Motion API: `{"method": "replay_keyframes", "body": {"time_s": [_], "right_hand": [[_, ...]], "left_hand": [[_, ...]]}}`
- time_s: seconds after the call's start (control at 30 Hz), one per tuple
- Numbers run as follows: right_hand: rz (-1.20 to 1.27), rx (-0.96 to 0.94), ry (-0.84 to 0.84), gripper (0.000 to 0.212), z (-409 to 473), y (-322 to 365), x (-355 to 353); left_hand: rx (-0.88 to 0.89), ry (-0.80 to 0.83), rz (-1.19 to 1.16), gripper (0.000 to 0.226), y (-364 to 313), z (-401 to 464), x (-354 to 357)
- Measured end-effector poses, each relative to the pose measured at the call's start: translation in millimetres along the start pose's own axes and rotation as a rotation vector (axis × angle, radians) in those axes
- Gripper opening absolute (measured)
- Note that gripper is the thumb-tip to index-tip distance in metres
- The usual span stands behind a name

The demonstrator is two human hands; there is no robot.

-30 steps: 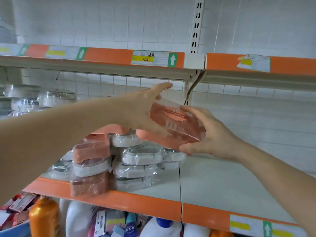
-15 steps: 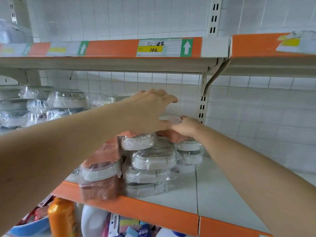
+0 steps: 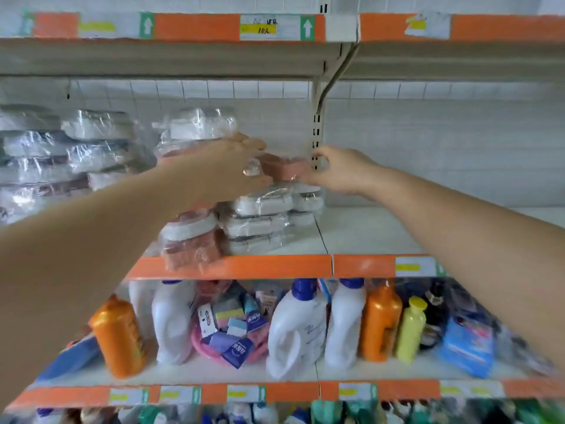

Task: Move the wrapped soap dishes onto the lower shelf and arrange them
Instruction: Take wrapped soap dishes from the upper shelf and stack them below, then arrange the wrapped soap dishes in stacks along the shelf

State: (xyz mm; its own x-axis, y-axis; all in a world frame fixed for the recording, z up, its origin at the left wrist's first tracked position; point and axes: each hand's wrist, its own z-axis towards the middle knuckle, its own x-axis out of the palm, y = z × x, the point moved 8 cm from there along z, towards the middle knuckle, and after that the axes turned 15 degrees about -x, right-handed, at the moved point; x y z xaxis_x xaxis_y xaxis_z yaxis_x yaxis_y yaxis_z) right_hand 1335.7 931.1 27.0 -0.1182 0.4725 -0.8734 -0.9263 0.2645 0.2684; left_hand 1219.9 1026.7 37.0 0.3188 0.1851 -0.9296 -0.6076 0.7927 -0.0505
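since its wrap looks slick, both hands, left hand (image 3: 241, 166) and right hand (image 3: 337, 171), grip the light, stiff pink soap dish (image 3: 282, 168) by its ends.

A second ago I held the pink wrapped soap dish (image 3: 282, 168) up in front of the shelf (image 3: 232, 266); since then I carried it back and set it atop the grey stack (image 3: 263, 221). My left hand (image 3: 235, 166) and right hand (image 3: 336, 171) stayed at its two ends.
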Motion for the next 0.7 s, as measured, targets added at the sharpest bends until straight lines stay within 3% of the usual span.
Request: {"method": "replay_keyframes", "body": {"time_s": [0.07,0.4,0.7], "right_hand": [[-0.042,0.032,-0.006,0.061,-36,18,3],[-0.126,0.185,0.056,0.056,-196,93,41],[-0.025,0.376,0.211,0.056,-314,52,101]], "left_hand": [[0.023,0.001,-0.037,0.068,6,-32,2],[0.201,0.248,-0.19,0.058,12,-169,55],[0.216,0.506,-0.249,0.059,-26,-248,144]]}}
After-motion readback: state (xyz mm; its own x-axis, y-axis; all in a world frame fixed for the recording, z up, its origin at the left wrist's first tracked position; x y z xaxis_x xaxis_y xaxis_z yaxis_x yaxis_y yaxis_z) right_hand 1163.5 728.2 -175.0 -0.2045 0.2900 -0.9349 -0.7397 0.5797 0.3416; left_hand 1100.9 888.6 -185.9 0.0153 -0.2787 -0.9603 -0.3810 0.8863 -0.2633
